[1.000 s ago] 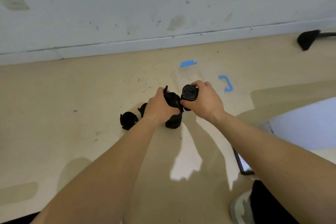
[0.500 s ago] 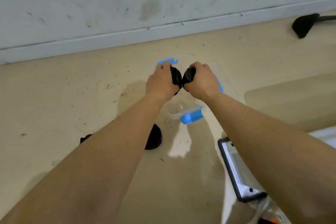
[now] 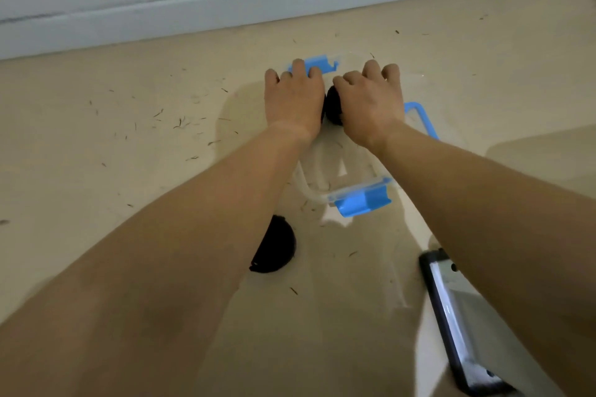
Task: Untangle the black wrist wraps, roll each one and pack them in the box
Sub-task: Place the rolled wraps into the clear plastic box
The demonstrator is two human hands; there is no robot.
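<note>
A clear plastic box (image 3: 311, 193) with blue latches (image 3: 362, 202) stands open on the beige floor. Both my hands are lowered into its far half, side by side. My left hand (image 3: 294, 101) covers a rolled black wrist wrap that is almost fully hidden under it. My right hand (image 3: 371, 105) curls over a second rolled black wrap (image 3: 332, 106), whose dark edge shows between the two hands. A third black wrap (image 3: 275, 250) lies on the floor in front of the box, partly hidden by my left forearm.
A black-framed flat object (image 3: 458, 316) lies on the floor at the lower right, under my right forearm. The grey wall and its baseboard (image 3: 225, 10) run just beyond the box. Small bits of debris are scattered over the floor at left.
Both hands have carried their rolled wraps forward from near the floor pile and lowered them into the box. The view has shifted closer to the box.
</note>
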